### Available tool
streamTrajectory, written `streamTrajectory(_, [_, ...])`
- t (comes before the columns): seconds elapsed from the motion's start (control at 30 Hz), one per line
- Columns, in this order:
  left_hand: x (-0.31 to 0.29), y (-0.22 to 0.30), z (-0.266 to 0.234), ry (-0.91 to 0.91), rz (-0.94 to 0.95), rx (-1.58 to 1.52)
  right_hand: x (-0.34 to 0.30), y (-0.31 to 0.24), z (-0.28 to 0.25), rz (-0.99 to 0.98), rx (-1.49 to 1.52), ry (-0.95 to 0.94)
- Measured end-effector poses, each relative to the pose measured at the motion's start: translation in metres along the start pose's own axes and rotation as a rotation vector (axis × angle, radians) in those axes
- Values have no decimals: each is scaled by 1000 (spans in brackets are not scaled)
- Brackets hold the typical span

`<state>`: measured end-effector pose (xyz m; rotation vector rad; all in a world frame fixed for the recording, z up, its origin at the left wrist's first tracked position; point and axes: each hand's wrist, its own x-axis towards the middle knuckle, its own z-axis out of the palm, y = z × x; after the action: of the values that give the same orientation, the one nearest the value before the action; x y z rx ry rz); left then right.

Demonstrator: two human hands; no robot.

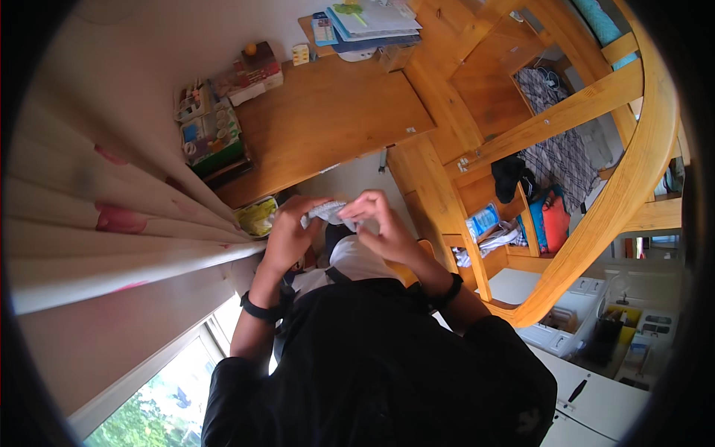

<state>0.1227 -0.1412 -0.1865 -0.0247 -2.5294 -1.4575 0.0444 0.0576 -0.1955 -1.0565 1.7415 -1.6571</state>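
Observation:
A small grey-white piece, apparently folded cloth (328, 214), is held up in front of my body. My left hand (292, 226) is closed around its left end, thumb and fingers pressed on it. At its right end, my right hand (385, 229) has bent fingers and thumb closed on the edge. Part of the cloth is hidden behind the fingers, so its exact kind is unclear. Dark bands circle both wrists.
Beyond my hands stands a wooden desk (328, 112) with boxes (257, 74) and papers (372, 21). A curtain (112, 223) hangs on the left. To the right rise a wooden bunk-bed frame (596, 257) and shelves holding clothes and bags. A yellow-green bag (258, 216) sits below the desk edge.

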Motion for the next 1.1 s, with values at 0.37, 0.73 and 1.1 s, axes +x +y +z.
streamTrajectory(0.37, [90,19,56,-157,-157,-111,21,64,-119,196,-408,-17])
streamTrajectory(0.73, [131,6,141,-214,-37,503,36,120,-219,257,-737,-180])
streamTrajectory(1.1, [166,8,133,-310,-211,-39,83,75,-284,327,-222,-560])
